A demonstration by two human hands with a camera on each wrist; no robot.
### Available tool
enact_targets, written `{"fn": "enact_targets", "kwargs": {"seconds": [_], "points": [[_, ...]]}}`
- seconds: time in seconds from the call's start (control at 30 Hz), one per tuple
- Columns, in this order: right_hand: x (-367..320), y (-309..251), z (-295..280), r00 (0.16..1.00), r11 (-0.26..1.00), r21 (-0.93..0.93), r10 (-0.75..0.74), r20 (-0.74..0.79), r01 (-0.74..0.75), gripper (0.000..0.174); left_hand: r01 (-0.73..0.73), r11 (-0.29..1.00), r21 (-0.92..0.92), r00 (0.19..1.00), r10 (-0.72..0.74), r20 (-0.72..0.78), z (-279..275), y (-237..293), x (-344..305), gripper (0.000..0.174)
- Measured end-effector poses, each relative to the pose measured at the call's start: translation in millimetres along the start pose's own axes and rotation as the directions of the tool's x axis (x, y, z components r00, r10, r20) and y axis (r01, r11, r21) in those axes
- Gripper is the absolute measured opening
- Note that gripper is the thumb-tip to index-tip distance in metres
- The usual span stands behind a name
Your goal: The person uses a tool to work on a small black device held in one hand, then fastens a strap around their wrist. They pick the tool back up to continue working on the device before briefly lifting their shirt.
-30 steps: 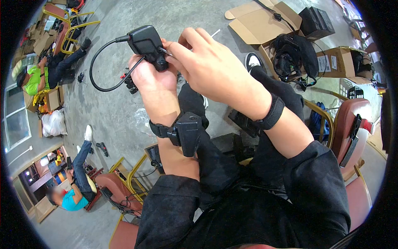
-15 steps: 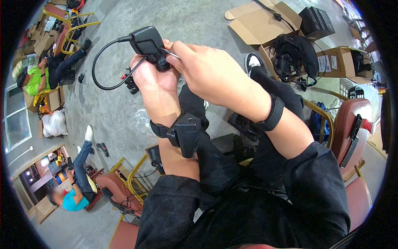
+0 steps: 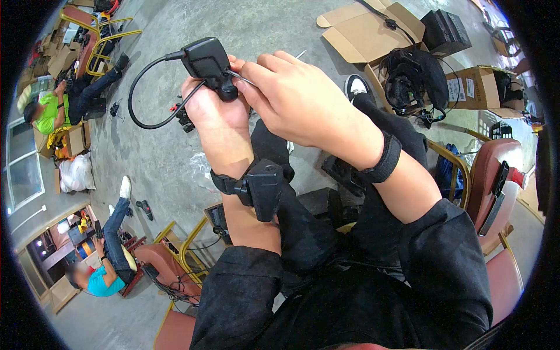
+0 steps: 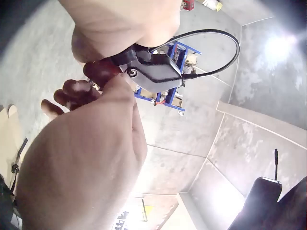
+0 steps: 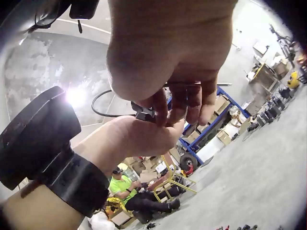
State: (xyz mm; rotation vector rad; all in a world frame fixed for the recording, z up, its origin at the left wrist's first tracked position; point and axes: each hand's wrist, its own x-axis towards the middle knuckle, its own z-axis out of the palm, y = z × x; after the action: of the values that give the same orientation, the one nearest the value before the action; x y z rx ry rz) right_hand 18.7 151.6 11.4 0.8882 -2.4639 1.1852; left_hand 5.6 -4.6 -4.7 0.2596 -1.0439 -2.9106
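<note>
My left hand (image 3: 219, 111), palm up, holds a small black device (image 3: 205, 58) with a rounded knob-like end and a black cable (image 3: 135, 87) looping from it. Against the side of that device my right hand (image 3: 306, 102) pinches a thin metal hex key (image 3: 240, 77), one end right at the housing. The key's other end shows beyond the fingers, also as a bright rod (image 5: 221, 85) in the right wrist view. A round screw hole (image 4: 132, 73) faces the left wrist camera. The left fingers are mostly hidden behind the device.
An open cardboard box (image 3: 361, 35) and black headgear (image 3: 414, 81) lie on the floor at upper right. Red-cushioned chairs (image 3: 499, 169) stand on both sides. Two people sit at the left, one in a lime shirt (image 3: 46, 119), one in a turquoise shirt (image 3: 105, 280).
My right fingers first curl in, then spread forward again, and the hex key's far end disappears and shows again at a slightly different angle. The device stays nearly still in my left hand.
</note>
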Motion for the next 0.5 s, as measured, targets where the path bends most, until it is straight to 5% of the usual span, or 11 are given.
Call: {"fn": "enact_targets", "kwargs": {"seconds": [0.3,0.5], "points": [[2.2,0.8,-0.6,0.997,0.995,-0.084,-0.059,-0.057,0.054,0.027,-0.066,0.993,0.095,0.998,0.065,0.006,-1.3,-0.4,-2.6,0.019],[2.2,1.7,-0.9,0.997,0.992,-0.11,-0.063,-0.053,0.056,0.027,0.06,0.994,-0.093,0.993,-0.049,0.11,-2.6,2.2,3.3,0.024]]}}
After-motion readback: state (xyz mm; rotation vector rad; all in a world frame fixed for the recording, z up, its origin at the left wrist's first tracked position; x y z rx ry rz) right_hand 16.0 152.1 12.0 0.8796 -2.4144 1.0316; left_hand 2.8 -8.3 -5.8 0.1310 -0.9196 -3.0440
